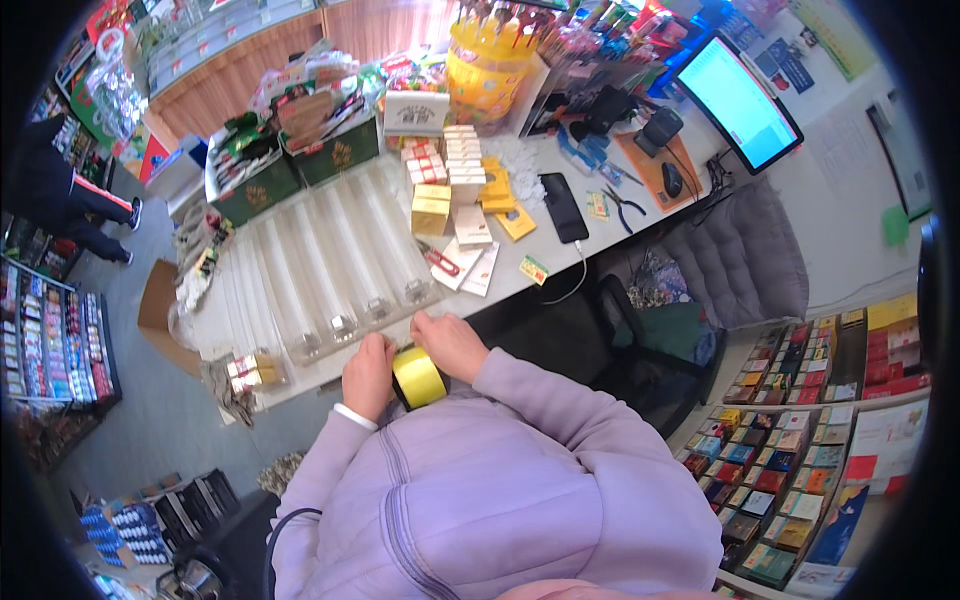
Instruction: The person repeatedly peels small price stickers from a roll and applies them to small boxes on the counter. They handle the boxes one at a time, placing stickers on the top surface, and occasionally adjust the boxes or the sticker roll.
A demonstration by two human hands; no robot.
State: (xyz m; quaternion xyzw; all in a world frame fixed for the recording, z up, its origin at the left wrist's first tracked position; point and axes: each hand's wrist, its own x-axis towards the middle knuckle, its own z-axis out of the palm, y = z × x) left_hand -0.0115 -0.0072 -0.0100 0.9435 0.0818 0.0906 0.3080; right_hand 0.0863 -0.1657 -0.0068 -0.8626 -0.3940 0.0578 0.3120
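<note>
A wide roll of yellow tape (420, 377) is held close against the front of my lilac jacket, between my two hands. My left hand (368, 377) is at the roll's left side, its thumb and fingers pinched together by the upper edge. On the other side, my right hand (452, 345) bends inward with its fingertips closed just above the roll. What lies between the fingertips is too small to make out. Just beyond both hands is the front edge of a clear plastic channelled tray (330, 255) on the counter (499, 281).
Stacked small boxes (465, 165), a red-handled cutter (439, 259), a phone (564, 208) on a white cable and pliers (624, 208) lie on the counter. Green boxes (251, 180) stand behind the tray. A black chair (540, 337) is at right. Another person (67, 195) stands at far left.
</note>
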